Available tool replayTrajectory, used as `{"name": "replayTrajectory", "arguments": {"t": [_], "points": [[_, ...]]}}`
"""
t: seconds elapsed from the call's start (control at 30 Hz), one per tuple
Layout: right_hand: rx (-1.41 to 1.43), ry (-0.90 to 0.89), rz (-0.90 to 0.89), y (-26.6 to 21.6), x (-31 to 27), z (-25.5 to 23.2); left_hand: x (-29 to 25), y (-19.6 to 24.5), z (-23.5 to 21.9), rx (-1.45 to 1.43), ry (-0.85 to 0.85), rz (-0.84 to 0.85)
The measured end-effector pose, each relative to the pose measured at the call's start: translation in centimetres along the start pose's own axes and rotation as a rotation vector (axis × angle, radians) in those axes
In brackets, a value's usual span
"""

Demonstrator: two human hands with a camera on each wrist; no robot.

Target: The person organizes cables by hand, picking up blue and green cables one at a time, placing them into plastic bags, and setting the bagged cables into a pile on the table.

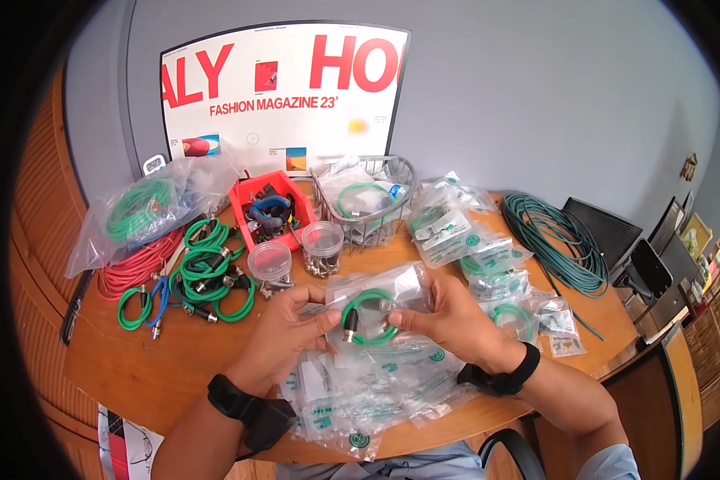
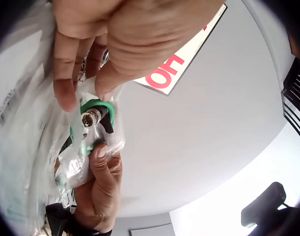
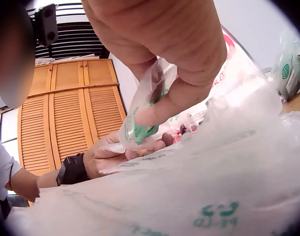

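Both hands hold a clear plastic bag (image 1: 392,282) with a coiled green cable (image 1: 358,306) in it, above a pile of clear bags (image 1: 368,392). The left hand (image 1: 284,332) pinches the bag's left edge between thumb and fingers. On the other side the right hand (image 1: 464,324) pinches it, thumb on the front by the coil. A metal connector (image 2: 91,117) with a black sleeve shows through the plastic in the left wrist view. In the right wrist view the right hand (image 3: 164,54) grips the bag (image 3: 140,123), with the left hand (image 3: 103,160) beyond.
Loose green cables (image 1: 208,264) and a red coil (image 1: 148,268) lie left. Behind stand a red bin (image 1: 244,228), two clear jars (image 1: 322,240) and a wire basket (image 1: 366,216). Bagged cables (image 1: 496,260) and a dark green coil (image 1: 556,248) lie right.
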State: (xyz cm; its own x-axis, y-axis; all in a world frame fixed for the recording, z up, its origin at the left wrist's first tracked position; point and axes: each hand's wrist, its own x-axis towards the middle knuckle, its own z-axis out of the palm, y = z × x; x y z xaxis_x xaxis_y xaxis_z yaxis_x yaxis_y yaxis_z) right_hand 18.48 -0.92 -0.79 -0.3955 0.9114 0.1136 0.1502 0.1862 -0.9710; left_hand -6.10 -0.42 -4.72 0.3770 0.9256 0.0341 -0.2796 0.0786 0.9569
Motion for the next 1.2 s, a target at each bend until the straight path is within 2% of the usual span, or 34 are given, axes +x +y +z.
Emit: {"name": "replayTrajectory", "arguments": {"t": [0.1,0.2,0.27,0.3,0.6,0.67,0.7,0.77,0.83,0.9,1.0,1.1,1.17,1.2], "points": [[0.029,0.019,-0.061,-0.1,-0.2,-0.2,0.1,-0.1,-0.3,-0.026,-0.003,0.026],[0.006,-0.063,-0.056,-1.1,-0.5,-1.0,0.3,-0.4,-0.6,0.070,-0.009,0.071],[0.019,-0.100,0.076,-2.0,-0.6,-1.4,0.3,-0.4,-0.7,0.129,0.006,0.071],[0.019,-0.101,0.077,-2.0,-0.5,-1.7,0.3,-0.5,-0.7,0.128,0.006,0.071],[-0.032,-0.059,0.003,-1.3,-0.6,-1.7,0.0,-0.5,0.2,0.144,-0.022,0.125],[0.097,-0.059,0.016,-2.6,-1.2,-2.2,-0.6,-0.1,1.1,-0.072,-0.100,0.021],[0.098,-0.044,0.021,-3.0,-1.6,-2.9,-0.8,0.4,1.3,-0.073,-0.113,0.013],[0.107,-0.029,0.046,-3.5,-2.9,-5.1,-0.9,1.3,1.4,0.032,-0.252,-0.019],[0.105,0.023,0.062,-3.7,-4.6,-7.7,-0.5,1.0,1.2,-0.014,-0.273,-0.037],[0.042,0.066,0.085,-4.4,-6.3,-10.4,-0.4,0.9,1.0,0.093,-0.222,-0.005],[-0.097,0.090,0.130,-1.5,-8.8,-15.3,-0.5,1.1,1.3,0.157,-0.231,-0.026],[-0.115,0.159,0.181,-1.8,-10.4,-14.9,-0.7,1.5,1.4,0.225,-0.263,-0.057],[-0.832,0.250,0.430,-2.4,-10.7,-14.5,-0.7,1.4,1.4,0.226,-0.275,-0.076],[-1.008,0.274,0.231,-0.8,-11.3,-15.0,-0.7,1.2,1.3,0.236,-0.269,-0.078]]}}
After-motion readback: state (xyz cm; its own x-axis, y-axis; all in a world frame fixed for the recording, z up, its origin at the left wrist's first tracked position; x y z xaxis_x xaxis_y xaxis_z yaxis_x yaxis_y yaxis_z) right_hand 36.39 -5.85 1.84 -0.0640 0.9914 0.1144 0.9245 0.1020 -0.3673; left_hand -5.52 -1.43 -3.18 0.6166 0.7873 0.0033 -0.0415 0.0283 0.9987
